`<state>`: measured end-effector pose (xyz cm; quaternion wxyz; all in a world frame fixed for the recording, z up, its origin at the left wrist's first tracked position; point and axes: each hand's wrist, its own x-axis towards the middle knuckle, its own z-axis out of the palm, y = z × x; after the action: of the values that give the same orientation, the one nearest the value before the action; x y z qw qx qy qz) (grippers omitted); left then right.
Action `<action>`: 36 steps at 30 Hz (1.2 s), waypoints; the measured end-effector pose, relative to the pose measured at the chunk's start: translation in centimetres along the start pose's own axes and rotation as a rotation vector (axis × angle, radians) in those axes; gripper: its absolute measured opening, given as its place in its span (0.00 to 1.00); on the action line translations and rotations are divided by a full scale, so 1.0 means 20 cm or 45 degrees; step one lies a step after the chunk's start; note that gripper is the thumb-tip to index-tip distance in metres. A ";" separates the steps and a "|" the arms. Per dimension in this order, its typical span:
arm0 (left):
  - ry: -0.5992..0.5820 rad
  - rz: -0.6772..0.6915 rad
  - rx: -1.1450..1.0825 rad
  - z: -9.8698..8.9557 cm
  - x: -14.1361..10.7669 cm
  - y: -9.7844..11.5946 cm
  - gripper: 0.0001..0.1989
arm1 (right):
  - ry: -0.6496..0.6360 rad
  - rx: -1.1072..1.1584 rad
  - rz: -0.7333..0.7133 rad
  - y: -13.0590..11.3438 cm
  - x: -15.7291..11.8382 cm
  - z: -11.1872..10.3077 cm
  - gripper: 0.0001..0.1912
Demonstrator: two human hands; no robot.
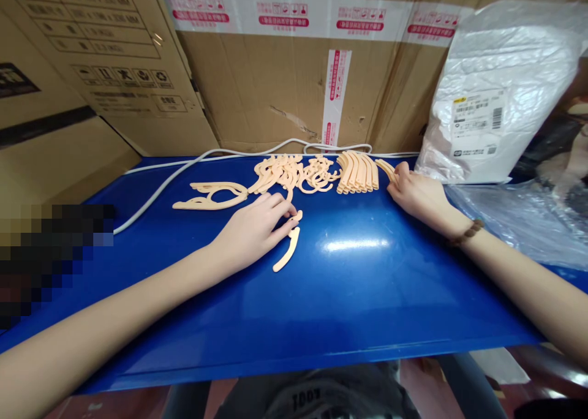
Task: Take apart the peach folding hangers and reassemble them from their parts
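Left hand (257, 226) pinching curved piece (287, 252), one end jutting nearer; right hand (416, 195) pinching strip (384, 166), stack (357, 173) just left.

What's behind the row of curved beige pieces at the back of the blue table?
Behind the row of curved beige pieces, a pale cable runs along the back of the table, with a cardboard box beyond. Whatever the pieces themselves cover stays hidden.
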<state>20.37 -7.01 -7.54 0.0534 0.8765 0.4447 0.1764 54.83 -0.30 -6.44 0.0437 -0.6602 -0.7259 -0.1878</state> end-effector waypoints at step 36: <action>0.001 0.436 0.172 0.00 -0.06 0.13 0.27 | 0.026 0.485 -1.026 -0.37 -0.32 -0.23 0.31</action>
<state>21.69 -9.58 -7.16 -0.0365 0.9409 0.2998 0.1532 47.61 -8.23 -5.64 0.0949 -0.3028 -0.9465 -0.0592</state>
